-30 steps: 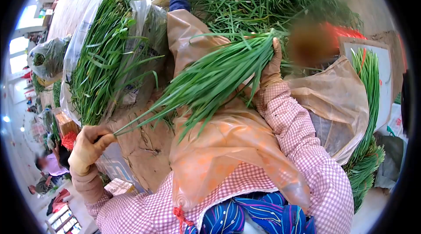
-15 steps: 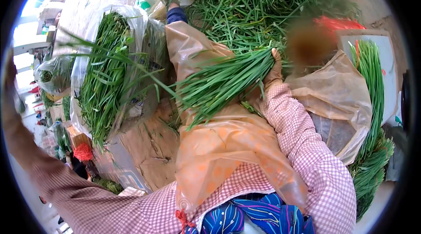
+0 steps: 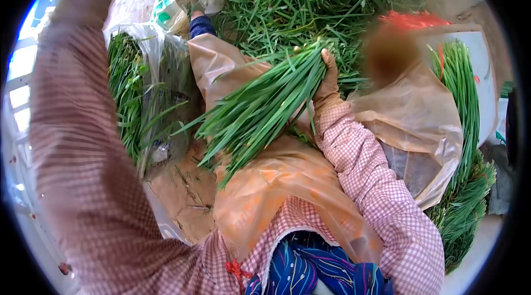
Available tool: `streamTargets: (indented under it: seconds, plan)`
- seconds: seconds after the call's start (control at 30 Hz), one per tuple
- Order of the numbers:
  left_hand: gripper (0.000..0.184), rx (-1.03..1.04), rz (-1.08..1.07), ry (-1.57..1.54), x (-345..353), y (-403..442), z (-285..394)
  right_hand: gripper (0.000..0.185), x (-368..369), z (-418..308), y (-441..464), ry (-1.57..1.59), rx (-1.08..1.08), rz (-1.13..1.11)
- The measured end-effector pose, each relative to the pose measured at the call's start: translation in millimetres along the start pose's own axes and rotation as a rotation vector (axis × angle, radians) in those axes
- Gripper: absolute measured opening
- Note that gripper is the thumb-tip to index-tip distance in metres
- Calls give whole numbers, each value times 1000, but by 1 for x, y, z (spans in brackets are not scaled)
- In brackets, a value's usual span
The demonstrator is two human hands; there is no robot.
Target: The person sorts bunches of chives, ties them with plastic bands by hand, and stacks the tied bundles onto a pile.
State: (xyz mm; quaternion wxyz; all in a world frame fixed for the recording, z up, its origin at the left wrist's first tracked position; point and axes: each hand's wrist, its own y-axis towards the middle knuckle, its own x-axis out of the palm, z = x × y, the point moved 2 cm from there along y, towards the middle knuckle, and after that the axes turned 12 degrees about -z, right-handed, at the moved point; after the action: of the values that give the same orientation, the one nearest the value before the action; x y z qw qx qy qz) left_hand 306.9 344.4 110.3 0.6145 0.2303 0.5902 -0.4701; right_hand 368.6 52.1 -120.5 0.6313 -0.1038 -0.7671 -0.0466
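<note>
My right hand (image 3: 327, 80) is closed around the thick end of a bunch of garlic chives (image 3: 265, 108). The leaves fan out down and to the left, over the translucent plastic apron (image 3: 276, 170) on my lap. My left arm (image 3: 83, 112) is raised along the left side, blurred by motion, and its hand lies beyond the top edge. A large loose heap of garlic chives (image 3: 310, 4) spreads on the ground past my lap.
At the left a clear plastic bag (image 3: 160, 54) holds more greens, partly behind my left arm. On the right, tied chives (image 3: 462, 90) rest on a white board (image 3: 489, 73), with further bundles (image 3: 464, 215) below. A brown blur (image 3: 391, 54) hides part of the view.
My left arm has swung up from the far left toward the top, now covering part of the bagged greens. The chives in my right hand have shifted slightly left and up and hang more steeply.
</note>
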Motion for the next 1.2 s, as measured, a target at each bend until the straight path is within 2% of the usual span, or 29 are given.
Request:
streamTargets:
  seconds: [0.13,0.2,0.3,0.43,0.5,0.57,0.63,0.67,0.7,0.8,1.03,1.2]
  plan:
    - [62,213,-228,-346,65,-54,-6,49,25,-6,6,14,-13,-33]
    - [72,152,-409,-580,87,-112,37,49,34,-10,8,28,-25,-35]
    - [83,-28,-558,-1395,143,-156,47,52,31,-15,12,-3,-55,39]
    - [86,38,-414,-1574,166,-183,53,53,46,-9,8,-33,-16,-47]
    - [88,-12,-571,-1899,187,-175,59,53,46,-8,9,-59,-5,-39]
    - [88,25,-546,-1936,190,-179,65,49,32,-14,11,-55,7,22]
    - [88,78,-506,-1925,177,-193,74,44,33,-18,11,-191,-37,19]
    - [89,96,-497,-1927,170,-200,78,31,39,-19,6,-164,-21,33]
    - [89,114,-483,-1926,164,-206,82,31,34,-22,8,-166,-23,36]
    - [89,145,-472,-1946,154,-224,93,12,30,-26,11,-213,-89,128]
    - [91,135,-437,-2085,153,-260,118,10,32,-33,11,-262,-24,119]
    - [93,112,-354,-2269,143,-280,134,9,28,-32,17,-228,-72,182]
